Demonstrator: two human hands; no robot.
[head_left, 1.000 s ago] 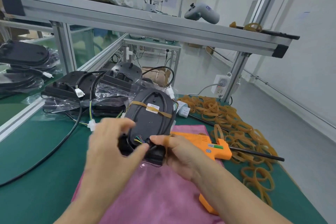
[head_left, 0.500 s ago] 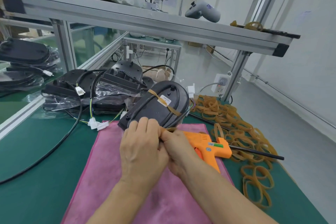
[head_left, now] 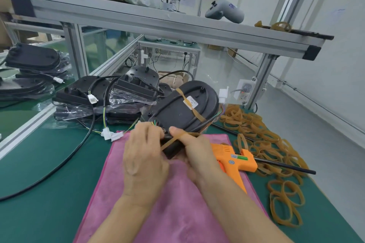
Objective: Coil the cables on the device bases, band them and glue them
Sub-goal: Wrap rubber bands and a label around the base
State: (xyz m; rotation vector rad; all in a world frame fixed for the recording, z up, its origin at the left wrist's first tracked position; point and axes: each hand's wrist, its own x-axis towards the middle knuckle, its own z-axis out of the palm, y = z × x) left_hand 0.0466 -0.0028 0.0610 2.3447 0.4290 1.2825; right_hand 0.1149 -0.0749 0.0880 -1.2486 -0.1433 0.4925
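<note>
You are holding one black device base [head_left: 183, 108] tilted above the far edge of the pink cloth [head_left: 169, 203], its near end gripped between both hands. One black cable [head_left: 177, 98] is lying coiled round its upper face, and one rubber band [head_left: 190, 104] is already crossing that face over a white label [head_left: 191, 102]. Your left hand [head_left: 143, 161] is curling its fingers round the near end of the base. Your right hand [head_left: 197, 151] is clamping the same end, thumb on top, and a second band [head_left: 173, 140] is stretching across that thumb and down over the base's near end. How the hidden fingers of either hand are lying underneath, I cannot tell.

Just right of your right wrist, one orange glue gun [head_left: 235, 161] is lying on the cloth's edge, partly covered by your forearm. Beyond it a loose heap of rubber bands [head_left: 262, 140], too many to count, is spreading over the green table [head_left: 39, 173], with one thin black rod [head_left: 286, 166] lying across it. Behind the held base a pile of bagged black bases [head_left: 110, 96] is crowding the table, their number unclear, with white connectors [head_left: 110, 135] trailing toward the cloth. One grey controller [head_left: 225, 13] is sitting on the upper shelf [head_left: 158, 25].
</note>
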